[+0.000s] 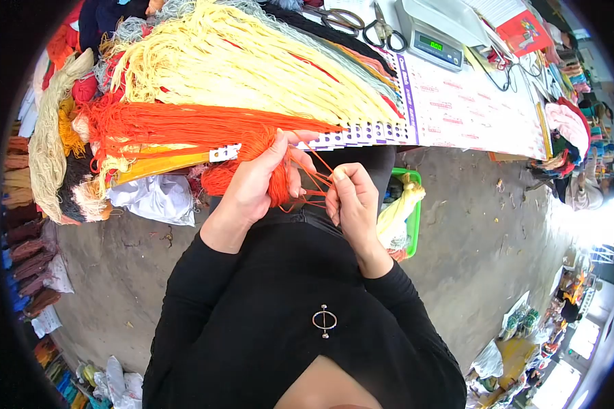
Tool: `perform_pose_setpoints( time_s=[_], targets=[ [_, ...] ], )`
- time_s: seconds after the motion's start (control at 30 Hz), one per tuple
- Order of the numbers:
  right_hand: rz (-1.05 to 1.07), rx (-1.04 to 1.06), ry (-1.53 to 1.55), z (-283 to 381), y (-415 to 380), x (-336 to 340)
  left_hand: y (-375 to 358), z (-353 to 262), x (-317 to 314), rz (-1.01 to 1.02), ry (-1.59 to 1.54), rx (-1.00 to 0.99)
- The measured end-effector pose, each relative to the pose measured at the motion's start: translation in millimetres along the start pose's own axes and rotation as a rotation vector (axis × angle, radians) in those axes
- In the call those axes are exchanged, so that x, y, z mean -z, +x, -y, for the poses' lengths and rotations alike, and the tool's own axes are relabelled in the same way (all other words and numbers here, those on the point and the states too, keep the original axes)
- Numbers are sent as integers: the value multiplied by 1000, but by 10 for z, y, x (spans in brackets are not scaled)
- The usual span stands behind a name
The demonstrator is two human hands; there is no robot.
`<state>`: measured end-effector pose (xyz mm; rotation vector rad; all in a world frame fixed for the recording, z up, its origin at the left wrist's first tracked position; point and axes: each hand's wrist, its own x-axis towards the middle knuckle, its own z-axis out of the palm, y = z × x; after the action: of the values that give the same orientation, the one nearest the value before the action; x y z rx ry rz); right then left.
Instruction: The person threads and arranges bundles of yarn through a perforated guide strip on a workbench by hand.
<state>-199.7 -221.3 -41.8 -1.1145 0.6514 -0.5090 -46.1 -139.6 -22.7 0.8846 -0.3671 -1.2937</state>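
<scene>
An orange-red yarn bundle [258, 144] is held in my left hand [258, 176], the fingers curled around it. Several loose strands run from the bundle to my right hand [351, 198], whose thumb and fingertips pinch them. Both hands are above my lap at the table's front edge. Just behind them, orange-red threads [184, 127] lie across the table and reach a white card strip with holes [334, 140]. Pale yellow threads [245, 65] spread out beyond, also reaching punched cards.
Scissors [385, 31] and a digital scale [433, 44] lie at the back of the table. A green basket [414, 218] with yarn stands on the floor beside my right hand. A white plastic bag [158, 198] hangs at the left, near more yarn.
</scene>
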Motion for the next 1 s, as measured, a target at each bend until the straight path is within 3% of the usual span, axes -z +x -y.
perform_pose_setpoints(
  time_s=[0.2,0.33,0.37,0.4,0.43,0.47,0.5,0.53,0.57,0.6,0.63,0.67,0.7,0.77,0.8,0.83,0.87,0.9,0.97,1.0],
  targets=[
    [-16,20,32,-16,1,-3,-1,-19,-7,41,18,17],
    [39,-114,-66,-4,-7,37,34,22,-40,-139,-32,47],
    [118,-65,-278,-50,-8,78,31,21,1,-94,-8,34],
    [178,264,-575,-40,6,118,24,38,53,-65,53,6],
    [177,262,-689,88,-33,139,-12,0,33,-189,186,55],
    [147,41,-594,202,-60,171,-9,26,187,-43,267,85],
    [106,182,-551,248,-30,258,-76,-134,98,-10,215,217],
    [4,496,-678,347,24,356,-159,-181,311,17,44,301],
    [-21,552,-580,396,64,537,-202,-266,507,68,-93,266],
    [-109,575,-517,423,87,731,-284,-371,700,-102,-278,205],
    [-169,450,-114,485,105,866,-385,-575,804,-262,-294,127],
    [-71,495,321,587,120,1037,-493,-673,1117,-393,-351,-56],
    [-153,469,556,660,104,1208,-659,-780,1602,-286,-336,-193],
    [-221,393,767,866,113,1589,-920,-1126,1730,-887,-201,-440],
    [-108,432,939,854,160,1898,-1006,-1315,1587,-1040,-202,-533],
    [-246,444,889,931,160,2099,-1062,-1435,1479,-1194,-204,-626],
    [-253,475,872,997,163,2345,-1562,-1360,2088,-1194,-205,-634],
    [-290,550,749,1020,185,2728,-1810,-1653,3016,-285,-278,-760],
    [-522,679,713,1108,139,3468,-2050,-1837,3099,-777,-186,-937],
    [-588,717,713,1172,67,3789,-2189,-1869,3111,-355,-226,-988]
  ],
)
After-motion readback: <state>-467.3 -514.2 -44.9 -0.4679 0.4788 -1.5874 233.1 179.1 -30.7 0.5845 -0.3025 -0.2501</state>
